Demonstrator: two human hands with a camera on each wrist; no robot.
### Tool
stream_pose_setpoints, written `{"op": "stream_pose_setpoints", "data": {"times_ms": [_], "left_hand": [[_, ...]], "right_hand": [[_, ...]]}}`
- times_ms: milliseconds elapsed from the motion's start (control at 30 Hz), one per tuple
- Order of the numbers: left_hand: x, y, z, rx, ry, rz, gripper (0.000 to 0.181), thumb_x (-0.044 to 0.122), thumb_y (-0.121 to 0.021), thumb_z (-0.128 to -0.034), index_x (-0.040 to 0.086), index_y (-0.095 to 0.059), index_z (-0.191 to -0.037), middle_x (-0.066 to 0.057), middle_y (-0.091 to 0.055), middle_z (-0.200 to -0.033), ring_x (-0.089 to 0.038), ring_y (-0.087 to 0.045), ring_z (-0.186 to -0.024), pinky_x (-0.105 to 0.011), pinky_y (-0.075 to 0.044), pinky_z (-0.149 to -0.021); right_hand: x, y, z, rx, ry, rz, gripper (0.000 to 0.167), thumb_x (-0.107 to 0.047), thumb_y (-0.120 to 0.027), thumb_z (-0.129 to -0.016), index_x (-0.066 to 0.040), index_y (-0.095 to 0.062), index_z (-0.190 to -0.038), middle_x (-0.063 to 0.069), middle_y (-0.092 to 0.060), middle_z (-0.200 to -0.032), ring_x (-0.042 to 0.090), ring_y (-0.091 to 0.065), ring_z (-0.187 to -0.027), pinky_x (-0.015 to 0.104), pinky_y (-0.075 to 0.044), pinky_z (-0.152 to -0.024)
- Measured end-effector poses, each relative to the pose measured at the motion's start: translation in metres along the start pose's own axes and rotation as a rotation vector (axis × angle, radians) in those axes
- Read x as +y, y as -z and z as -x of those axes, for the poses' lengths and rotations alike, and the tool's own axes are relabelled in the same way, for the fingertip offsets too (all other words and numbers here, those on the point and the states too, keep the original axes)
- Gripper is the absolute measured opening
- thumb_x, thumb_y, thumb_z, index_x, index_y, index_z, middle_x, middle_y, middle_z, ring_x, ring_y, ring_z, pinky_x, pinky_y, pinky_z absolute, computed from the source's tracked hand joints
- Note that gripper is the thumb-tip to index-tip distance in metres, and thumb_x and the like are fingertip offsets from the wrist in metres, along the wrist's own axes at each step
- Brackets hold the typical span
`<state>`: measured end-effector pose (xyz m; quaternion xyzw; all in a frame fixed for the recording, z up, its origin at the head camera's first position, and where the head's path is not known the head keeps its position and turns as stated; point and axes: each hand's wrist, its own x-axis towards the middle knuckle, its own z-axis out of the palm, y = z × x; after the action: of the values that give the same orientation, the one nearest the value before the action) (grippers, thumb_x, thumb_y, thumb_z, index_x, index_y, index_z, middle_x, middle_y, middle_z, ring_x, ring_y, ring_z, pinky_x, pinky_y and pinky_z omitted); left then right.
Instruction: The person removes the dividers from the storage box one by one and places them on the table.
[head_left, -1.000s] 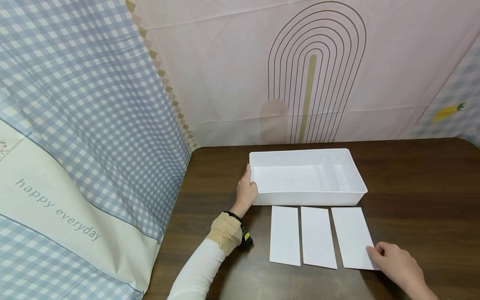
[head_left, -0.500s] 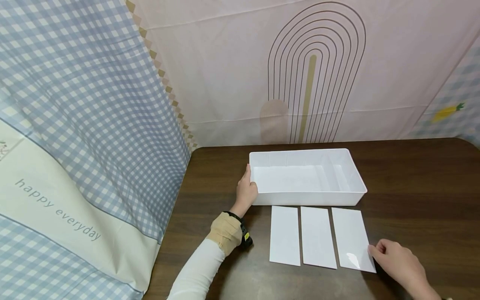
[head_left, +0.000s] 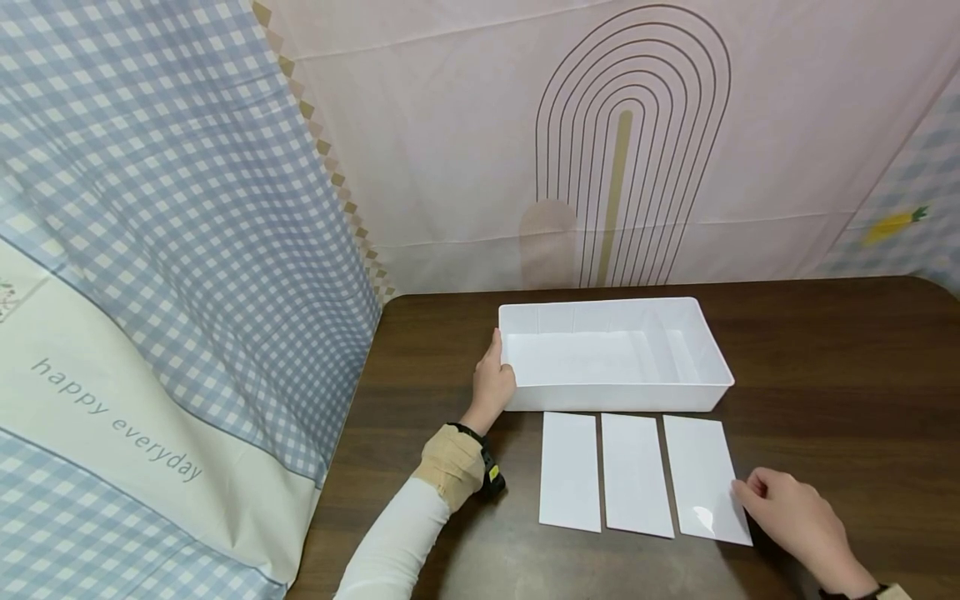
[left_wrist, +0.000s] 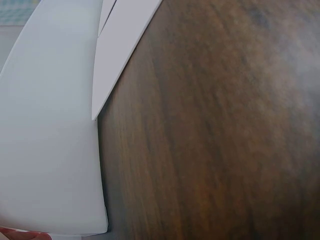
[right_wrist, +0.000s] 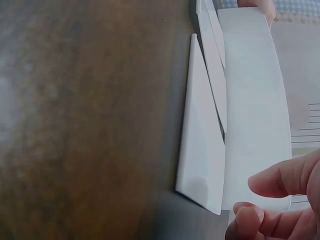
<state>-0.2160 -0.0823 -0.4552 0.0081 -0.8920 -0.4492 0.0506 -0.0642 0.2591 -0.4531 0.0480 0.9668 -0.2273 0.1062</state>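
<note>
A white rectangular plastic box (head_left: 615, 397) stands at the back of the table, with a raised cross-piece inside near its right end. My left hand (head_left: 491, 385) grips its near left corner, index finger along the left wall and thumb at the rim. In front lie three flat white panels in a row: the left panel (head_left: 570, 471), the middle panel (head_left: 637, 475) and the right panel (head_left: 705, 475). My right hand (head_left: 797, 510) is by the right panel's right edge. In the right wrist view, its thumb and fingertips (right_wrist: 265, 184) are apart with nothing between them.
The dark wooden table (head_left: 847, 375) extends to both sides of the box. Behind it hangs a pale cloth (head_left: 435, 150) with an arch print. A blue checked cloth (head_left: 202, 208) hangs along the left side.
The right panel has shifted slightly toward me and left, and now shows a glare spot. My right hand has let go of it and moved slightly up. My left hand has not moved.
</note>
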Motion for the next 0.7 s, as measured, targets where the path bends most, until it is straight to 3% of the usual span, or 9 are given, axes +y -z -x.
{"op": "stream_pose_setpoints", "data": {"times_ms": [67, 133, 233, 300, 433, 700], "left_hand": [[0.0, 0.0, 0.0, 0.0, -0.002, 0.002, 0.063, -0.004, -0.03, -0.0816, 0.009, -0.016, -0.142, -0.008, -0.027, -0.144, -0.024, -0.042, -0.118, -0.036, -0.035, -0.097], [0.0, 0.0, 0.001, -0.001, 0.0, -0.001, 0.063, -0.004, -0.031, -0.0817, 0.009, -0.016, -0.142, -0.008, -0.027, -0.144, -0.025, -0.051, -0.102, -0.035, -0.038, -0.092], [0.0, 0.0, 0.0, -0.002, -0.002, -0.006, 0.063, -0.004, -0.031, -0.0816, 0.009, -0.016, -0.142, -0.008, -0.027, -0.143, -0.027, -0.051, -0.087, -0.034, -0.038, -0.087], [0.0, 0.0, 0.0, -0.001, -0.002, -0.007, 0.063, -0.003, -0.031, -0.0817, 0.009, -0.017, -0.142, -0.008, -0.027, -0.143, -0.025, -0.051, -0.101, -0.035, -0.038, -0.092], [0.0, 0.0, 0.0, 0.0, 0.004, -0.001, 0.063, -0.003, -0.031, -0.082, 0.009, -0.017, -0.142, -0.008, -0.027, -0.144, -0.021, -0.035, -0.125, -0.037, -0.034, -0.099], [0.001, 0.001, 0.001, 0.002, 0.006, -0.003, 0.063, -0.003, -0.03, -0.0822, 0.009, -0.017, -0.142, -0.008, -0.027, -0.144, -0.024, -0.039, -0.122, -0.037, -0.035, -0.097]], "right_hand": [[-0.002, 0.0, -0.001, 0.015, 0.013, -0.001, 0.033, -0.036, -0.045, -0.086, -0.013, -0.047, -0.063, -0.001, -0.04, -0.053, 0.014, -0.037, -0.05, 0.028, -0.025, -0.045], [-0.003, 0.0, -0.002, 0.024, 0.019, -0.001, 0.033, -0.036, -0.045, -0.086, -0.013, -0.047, -0.063, -0.001, -0.039, -0.052, 0.014, -0.037, -0.049, 0.028, -0.025, -0.044], [-0.006, 0.001, -0.003, 0.026, 0.022, -0.004, 0.034, -0.037, -0.045, -0.087, -0.013, -0.046, -0.063, -0.002, -0.039, -0.052, 0.014, -0.036, -0.049, 0.028, -0.024, -0.044], [-0.008, 0.001, -0.004, 0.029, 0.025, -0.003, 0.035, -0.038, -0.045, -0.087, -0.013, -0.046, -0.062, -0.002, -0.039, -0.052, 0.014, -0.036, -0.048, 0.028, -0.024, -0.043], [-0.012, 0.001, -0.006, 0.053, 0.045, -0.004, 0.034, -0.036, -0.045, -0.087, -0.013, -0.045, -0.061, -0.002, -0.038, -0.051, 0.014, -0.036, -0.048, 0.027, -0.023, -0.043], [-0.021, 0.002, -0.011, 0.1, 0.075, -0.009, 0.034, -0.033, -0.046, -0.086, -0.012, -0.043, -0.059, -0.002, -0.038, -0.05, 0.013, -0.035, -0.047, 0.027, -0.023, -0.044]]}}
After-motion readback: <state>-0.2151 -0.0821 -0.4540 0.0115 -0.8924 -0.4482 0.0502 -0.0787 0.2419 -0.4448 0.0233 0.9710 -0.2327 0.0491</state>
